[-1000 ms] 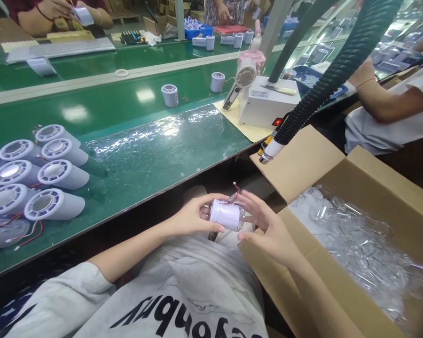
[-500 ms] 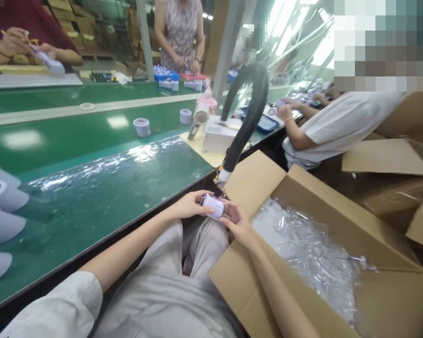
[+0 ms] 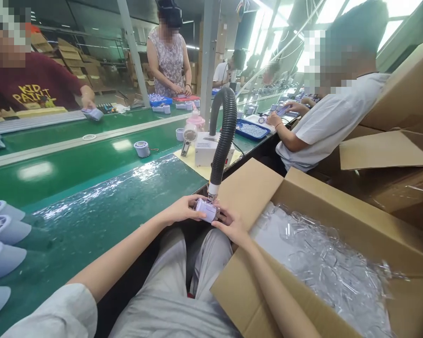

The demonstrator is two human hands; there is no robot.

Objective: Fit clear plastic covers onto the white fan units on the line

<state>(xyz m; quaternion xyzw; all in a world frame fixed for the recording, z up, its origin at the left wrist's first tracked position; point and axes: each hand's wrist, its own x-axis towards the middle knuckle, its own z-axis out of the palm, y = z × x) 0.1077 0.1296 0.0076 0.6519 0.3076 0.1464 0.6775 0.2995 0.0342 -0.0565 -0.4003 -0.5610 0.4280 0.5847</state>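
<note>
A pale lavender plastic cylinder (image 3: 207, 211) with a clear plastic piece around its end is held between both hands over my lap. My left hand (image 3: 184, 209) grips its left end, fingers on top and thumb below. Around the right end curl the fingers of my right hand (image 3: 232, 226), its thumb along the underside. Directly above the cylinder, the white tip (image 3: 213, 188) of a black corrugated hose (image 3: 223, 141) points down at it, with thin wires beside it; whether the tip touches the cylinder I cannot tell.
An open cardboard box (image 3: 324, 192) of clear plastic parts (image 3: 324, 258) stands at my right. Several pale housings (image 3: 7, 230) line the green bench's left. Beyond are a white machine (image 3: 205, 152), a handheld fan (image 3: 188, 139) and a blue tray (image 3: 254, 130). Co-workers sit and stand around.
The view has tilted up. The cylinder and both hands now sit closer under the hose tip. Across the belt, a co-worker's hand has lowered a pale housing toward the belt.
</note>
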